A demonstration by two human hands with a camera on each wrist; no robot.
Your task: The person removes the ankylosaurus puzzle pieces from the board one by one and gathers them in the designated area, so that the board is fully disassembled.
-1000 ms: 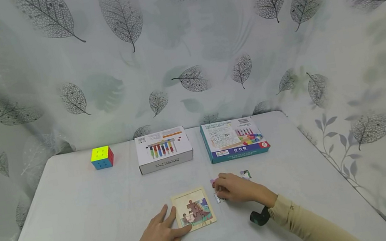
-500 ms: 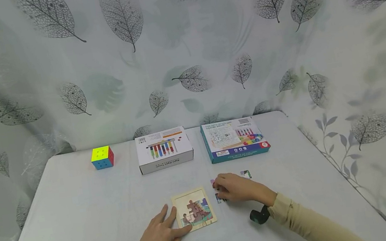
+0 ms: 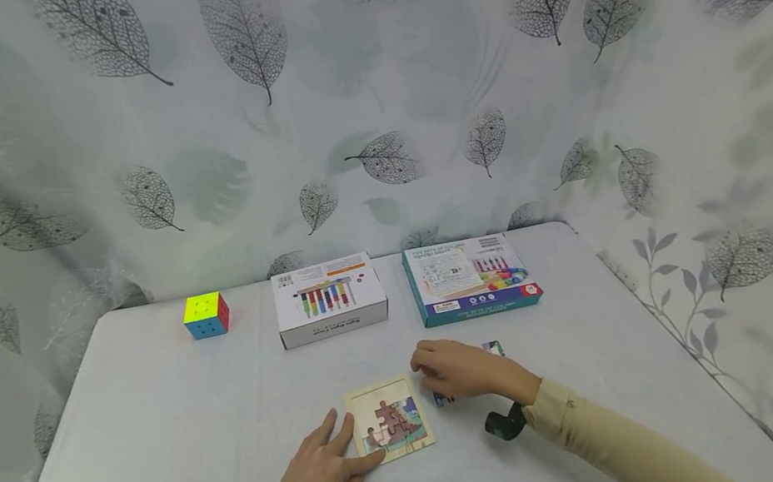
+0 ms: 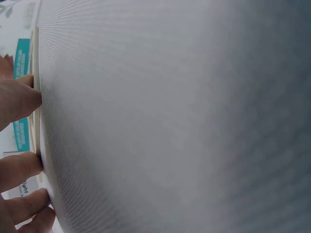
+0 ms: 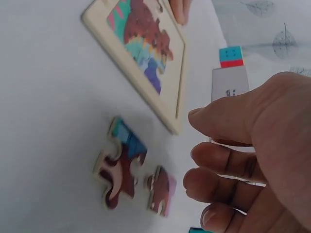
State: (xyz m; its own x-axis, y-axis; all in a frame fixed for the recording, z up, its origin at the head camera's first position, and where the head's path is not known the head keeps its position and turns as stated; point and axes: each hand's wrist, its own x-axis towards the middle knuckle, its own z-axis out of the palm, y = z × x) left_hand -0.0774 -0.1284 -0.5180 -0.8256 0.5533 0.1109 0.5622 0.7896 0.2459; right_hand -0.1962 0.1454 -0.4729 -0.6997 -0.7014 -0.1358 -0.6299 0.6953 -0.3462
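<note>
A square wooden puzzle tray (image 3: 382, 385), partly filled with brown, teal and purple jigsaw pieces, lies on the white table. My left hand (image 3: 316, 478) steadies it, spread fingers at its left edge and thumb (image 4: 19, 102) at its near edge. My right hand (image 3: 461, 368) hovers just right of the tray. Its thumb and index finger pinch a brownish puzzle piece (image 5: 231, 142), seen only as a thin edge. Below that hand, a blue-and-brown puzzle piece (image 5: 121, 165) and a pink-and-brown one (image 5: 162, 191) lie on the cloth.
Another puzzle piece (image 3: 492, 348) lies beyond the right wrist. Along the back stand a colour cube (image 3: 205, 316), a white box (image 3: 330, 300) and a teal-edged box (image 3: 472, 278). A black wrist camera (image 3: 505, 423) hangs under the right wrist.
My right hand has risen from among the loose pieces and shifted slightly left toward the tray, a piece between its fingertips. The left hand and the tray have stayed put.
</note>
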